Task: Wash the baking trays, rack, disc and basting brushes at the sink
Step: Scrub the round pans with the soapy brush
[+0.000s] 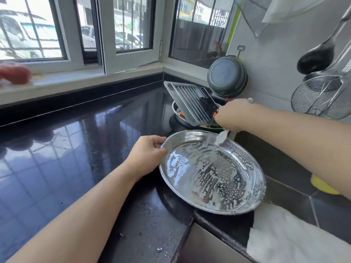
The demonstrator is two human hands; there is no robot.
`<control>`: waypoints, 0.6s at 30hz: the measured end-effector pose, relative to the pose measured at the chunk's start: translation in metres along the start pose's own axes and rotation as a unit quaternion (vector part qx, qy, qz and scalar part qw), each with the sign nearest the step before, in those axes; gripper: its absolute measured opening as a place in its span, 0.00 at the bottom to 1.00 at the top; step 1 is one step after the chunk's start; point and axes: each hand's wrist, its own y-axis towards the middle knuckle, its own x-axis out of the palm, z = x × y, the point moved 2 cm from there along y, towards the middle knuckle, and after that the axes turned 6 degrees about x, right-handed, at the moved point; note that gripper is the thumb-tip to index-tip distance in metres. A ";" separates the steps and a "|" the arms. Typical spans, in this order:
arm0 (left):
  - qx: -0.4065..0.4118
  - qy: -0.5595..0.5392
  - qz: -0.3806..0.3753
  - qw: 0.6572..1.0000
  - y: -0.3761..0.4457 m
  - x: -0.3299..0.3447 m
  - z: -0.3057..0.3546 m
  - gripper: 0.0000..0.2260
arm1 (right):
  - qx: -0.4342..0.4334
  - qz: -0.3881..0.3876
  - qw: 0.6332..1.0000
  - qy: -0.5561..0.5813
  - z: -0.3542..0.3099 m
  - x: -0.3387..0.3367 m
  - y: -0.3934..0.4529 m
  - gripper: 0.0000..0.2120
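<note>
My left grip (pixel 146 154) pinches the rim of the round, shiny steel tray (pixel 211 172), foam-streaked, at lower centre on the glossy black table (pixel 76 149). My right grip (pixel 233 115) is clamped around a wet white brush (pixel 221 138) touching the tray's far rim.

You cannot see what your right hand (pixel 234 114) grips — its fingers curl away from view. The blurred red object on the windowsill (pixel 15 74) stays unidentifiable, and the yellow item (pixel 322 184) hides behind your forearm.
</note>
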 end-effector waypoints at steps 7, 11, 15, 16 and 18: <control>0.004 -0.004 0.005 1.000 0.000 0.000 -0.002 0.15 | -0.088 0.142 0.986 0.021 -0.039 -0.048 0.001 0.18; -0.003 0.004 0.007 1.000 0.000 -0.001 -0.002 0.16 | -0.071 0.157 0.985 -0.003 -0.027 -0.032 0.003 0.15; -0.004 0.013 -0.005 1.000 0.001 0.000 0.000 0.17 | -0.026 0.001 0.999 0.021 0.004 0.015 -0.013 0.09; -0.003 0.013 -0.006 1.000 0.001 0.000 0.001 0.17 | -0.023 -0.018 0.999 0.018 0.005 0.020 -0.017 0.10; -0.006 0.018 -0.008 1.000 0.001 0.000 0.002 0.17 | -0.020 -0.025 0.999 0.013 -0.001 0.016 -0.022 0.15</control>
